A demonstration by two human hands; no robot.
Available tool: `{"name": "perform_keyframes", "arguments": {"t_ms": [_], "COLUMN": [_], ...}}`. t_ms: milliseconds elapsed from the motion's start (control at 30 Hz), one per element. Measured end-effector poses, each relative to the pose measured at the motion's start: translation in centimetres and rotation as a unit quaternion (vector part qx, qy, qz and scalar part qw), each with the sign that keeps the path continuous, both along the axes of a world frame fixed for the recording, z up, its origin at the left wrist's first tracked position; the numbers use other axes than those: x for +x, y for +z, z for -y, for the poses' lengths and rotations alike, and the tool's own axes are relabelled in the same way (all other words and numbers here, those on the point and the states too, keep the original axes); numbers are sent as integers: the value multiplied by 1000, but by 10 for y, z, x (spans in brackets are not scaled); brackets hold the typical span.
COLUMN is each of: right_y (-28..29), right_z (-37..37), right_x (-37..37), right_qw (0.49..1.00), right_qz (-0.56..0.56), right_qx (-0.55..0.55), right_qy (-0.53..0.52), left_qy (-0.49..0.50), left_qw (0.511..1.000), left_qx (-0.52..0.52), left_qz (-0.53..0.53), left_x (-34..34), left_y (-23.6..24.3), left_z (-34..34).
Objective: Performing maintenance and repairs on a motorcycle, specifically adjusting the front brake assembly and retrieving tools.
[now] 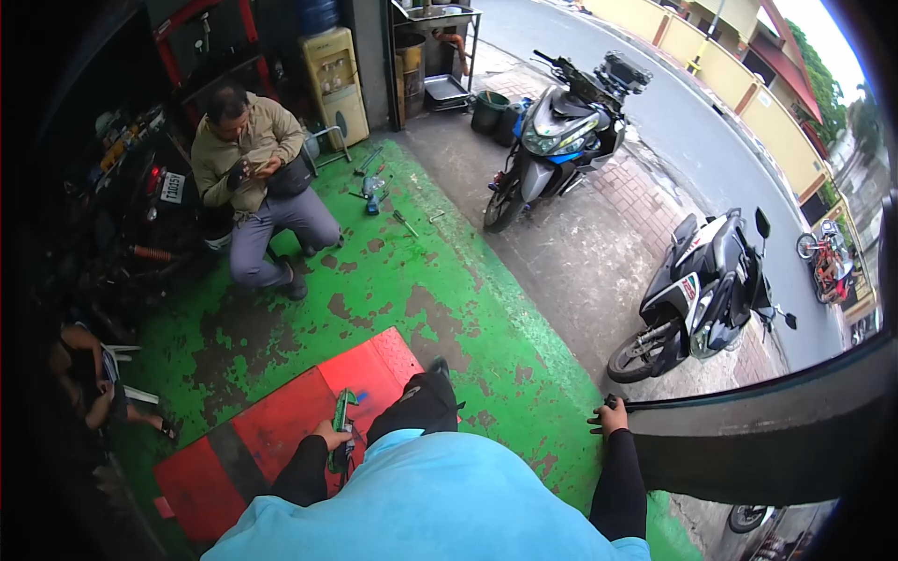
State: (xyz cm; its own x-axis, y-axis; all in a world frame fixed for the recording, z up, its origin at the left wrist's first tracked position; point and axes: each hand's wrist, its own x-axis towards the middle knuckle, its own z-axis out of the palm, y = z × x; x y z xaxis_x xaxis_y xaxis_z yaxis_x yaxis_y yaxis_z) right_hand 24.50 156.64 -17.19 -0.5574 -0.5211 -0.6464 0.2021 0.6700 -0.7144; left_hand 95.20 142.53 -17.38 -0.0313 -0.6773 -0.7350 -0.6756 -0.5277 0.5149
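Note:
At the lower middle, my left hand (331, 434) is closed around a long green-and-black hand tool (340, 421), whose exact kind I cannot make out. It is over the red platform (281, 411), beside my leg in black. My right hand (614, 418) reaches out to the right, at the near end of the dark edge of a grey wall (739, 439). Its fingers are bent about something small and black, too small to name. Dark sleeves cover both forearms.
A person (253, 168) crouches at the upper left, looking at their hands. Tools (374, 196) lie on the worn green floor (449, 309). Two scooters (561, 140) (702, 290) stand outside. Another person (89, 374) sits at far left. A water dispenser (337, 84) stands at the back.

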Motion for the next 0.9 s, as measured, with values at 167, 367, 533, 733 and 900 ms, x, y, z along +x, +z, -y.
{"name": "perform_keyframes", "arguments": {"t_ms": [167,367,533,733,900], "right_y": [-13,-75,-80,-106,-113], "right_z": [142,224,313,479,669], "right_x": [-10,38,56,8,-75], "right_qw": [998,959,967,965,957], "right_qz": [8,205,0,34,102], "right_qx": [55,194,170,195,236], "right_qy": [7,-22,188,173,134], "left_qy": [26,50,48,23,31], "left_qw": [995,983,992,995,994], "left_qx": [78,101,47,-45,-101], "left_qz": [65,147,111,87,14], "left_x": [-25,-45,-94,-144,-167], "left_y": [-26,-13,33,31,29], "left_z": [80,228,396,600,747]}}
